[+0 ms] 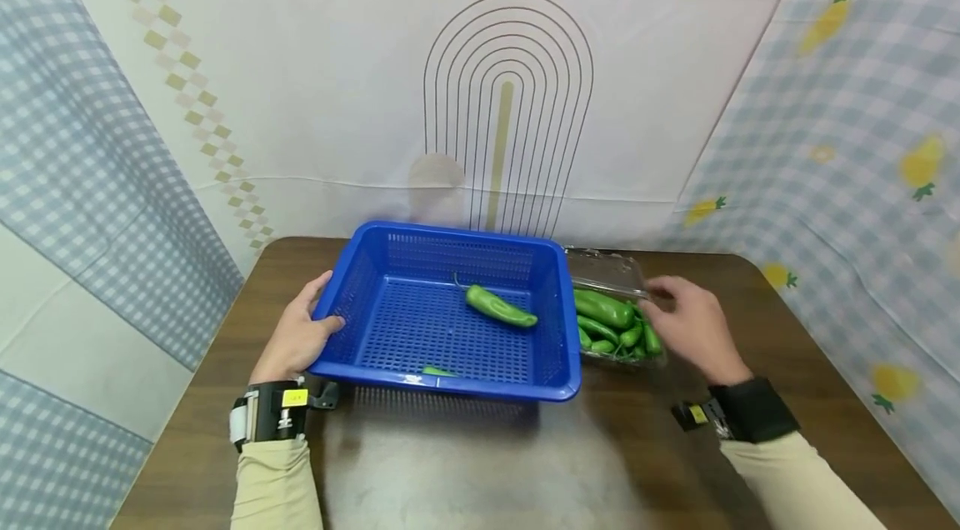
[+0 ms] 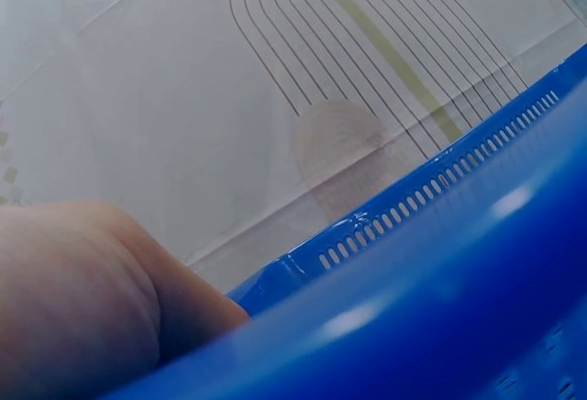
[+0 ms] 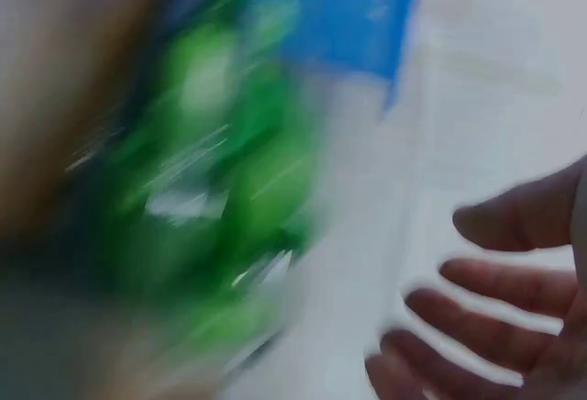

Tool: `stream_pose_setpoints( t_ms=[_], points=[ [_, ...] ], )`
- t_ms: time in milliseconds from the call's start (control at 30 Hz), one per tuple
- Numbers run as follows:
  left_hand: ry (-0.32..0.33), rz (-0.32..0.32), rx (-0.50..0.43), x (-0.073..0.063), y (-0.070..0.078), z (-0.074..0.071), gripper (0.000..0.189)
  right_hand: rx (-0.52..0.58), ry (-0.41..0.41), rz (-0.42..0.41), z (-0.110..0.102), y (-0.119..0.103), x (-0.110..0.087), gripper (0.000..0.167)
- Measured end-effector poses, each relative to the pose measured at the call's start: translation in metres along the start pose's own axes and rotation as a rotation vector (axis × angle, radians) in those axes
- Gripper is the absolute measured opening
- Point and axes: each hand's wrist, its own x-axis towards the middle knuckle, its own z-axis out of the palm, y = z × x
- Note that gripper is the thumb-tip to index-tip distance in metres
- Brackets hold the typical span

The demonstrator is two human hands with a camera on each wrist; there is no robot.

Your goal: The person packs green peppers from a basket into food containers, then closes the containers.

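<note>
My left hand (image 1: 296, 334) grips the left rim of a blue plastic basket (image 1: 450, 384), its thumb over the edge. The left wrist view shows that hand beside the blue rim (image 2: 367, 317) up close. Inside the basket lies a long green pepper (image 1: 498, 307), and a bit of another green one (image 1: 437, 371) shows behind the front wall. My right hand (image 1: 693, 326) is at the right side of a clear plastic container (image 1: 603, 270) of several green peppers (image 1: 606, 310). In the right wrist view its fingers (image 3: 486, 317) are spread with nothing between them; the peppers there are blurred.
The container stands close against the basket's right side, its clear lid raised toward the back. Both stand on a brown wooden table (image 1: 465, 463). A patterned cloth (image 1: 337, 80) hangs behind the table, and checked cloths hang at both sides.
</note>
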Motion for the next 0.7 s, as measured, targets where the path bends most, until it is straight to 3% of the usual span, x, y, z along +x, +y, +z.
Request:
stream_pose_setpoints(
  t_ms=[67, 167, 267, 333, 467, 567, 700],
  points=[
    [-0.002, 0.002, 0.0, 0.001, 0.0, -0.001, 0.08, -0.03, -0.061, -0.115, 0.003, -0.031, 0.026, 0.026],
    [-0.006, 0.014, 0.006, 0.002, -0.001, -0.001, 0.08, -0.091, -0.233, -0.272, 0.02, -0.079, 0.068, 0.025],
    [-0.005, 0.026, 0.0, 0.002, -0.002, 0.002, 0.08, -0.182, -0.411, -0.336, 0.048, -0.117, 0.104, 0.032],
    [-0.001, 0.03, -0.005, 0.002, -0.002, 0.006, 0.08, -0.242, -0.514, -0.32, 0.069, -0.134, 0.122, 0.036],
    [0.005, 0.034, -0.021, 0.0, 0.0, 0.017, 0.079, -0.367, -0.687, -0.173, 0.106, -0.148, 0.134, 0.044],
    [-0.011, 0.054, -0.03, 0.003, 0.006, 0.028, 0.078, -0.444, -0.744, -0.077, 0.121, -0.141, 0.129, 0.046],
    [-0.028, 0.083, -0.039, 0.007, 0.012, 0.035, 0.078, -0.443, -0.751, -0.07, 0.124, -0.132, 0.122, 0.037]
  ],
)
